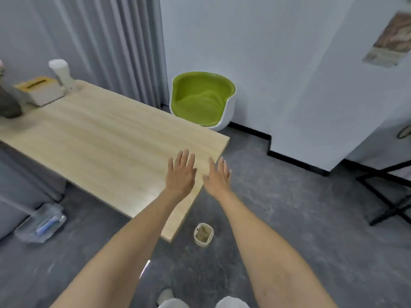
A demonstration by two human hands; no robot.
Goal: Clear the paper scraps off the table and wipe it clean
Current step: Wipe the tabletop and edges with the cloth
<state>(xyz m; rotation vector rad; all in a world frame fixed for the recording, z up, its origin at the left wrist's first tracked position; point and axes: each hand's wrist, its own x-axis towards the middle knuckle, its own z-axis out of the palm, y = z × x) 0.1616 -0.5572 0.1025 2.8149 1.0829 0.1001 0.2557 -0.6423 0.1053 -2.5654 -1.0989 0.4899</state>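
A light wooden table (95,138) fills the left half of the view, and I see no paper scraps on its top. My left hand (181,174) hovers flat over the table's right end, fingers spread and holding nothing. My right hand (218,175) is beside it at the table's right edge, also spread and holding nothing. A small white waste bin (203,234) with crumpled brownish paper inside stands on the floor below the table's near right corner. No cloth is in view.
A tissue box (41,88), a white bottle (62,73) and a dark object (9,101) stand at the table's far left end. A green and white chair (202,100) sits behind the table. A clear plastic box (41,223) lies on the floor at left, a black frame (387,196) at right.
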